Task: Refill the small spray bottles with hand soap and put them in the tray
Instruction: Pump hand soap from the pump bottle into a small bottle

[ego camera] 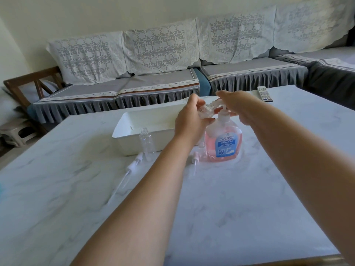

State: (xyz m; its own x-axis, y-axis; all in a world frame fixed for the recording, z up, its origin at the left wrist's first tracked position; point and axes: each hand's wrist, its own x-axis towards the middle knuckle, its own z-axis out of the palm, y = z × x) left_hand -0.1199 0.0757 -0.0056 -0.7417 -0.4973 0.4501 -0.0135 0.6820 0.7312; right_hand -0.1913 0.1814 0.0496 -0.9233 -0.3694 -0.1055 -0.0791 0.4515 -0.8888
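On the marble tabletop (249,198), from the left: a loose spray head (134,163) lies with its tube trailing, an uncapped empty spray bottle (147,144) stands just in front of the white tray (123,129), and a second spray head (195,157) lies beside the pink hand soap bottle (222,144). The filling step looks in hand. The left hand (189,121) has its grip curled round a small clear bottle (204,112), tilted up at the pump spout. The right hand (238,108) rests on the pump top, fingers bent over it. Next, the bottle mouth likely must stay under the spout while the pump is pressed.
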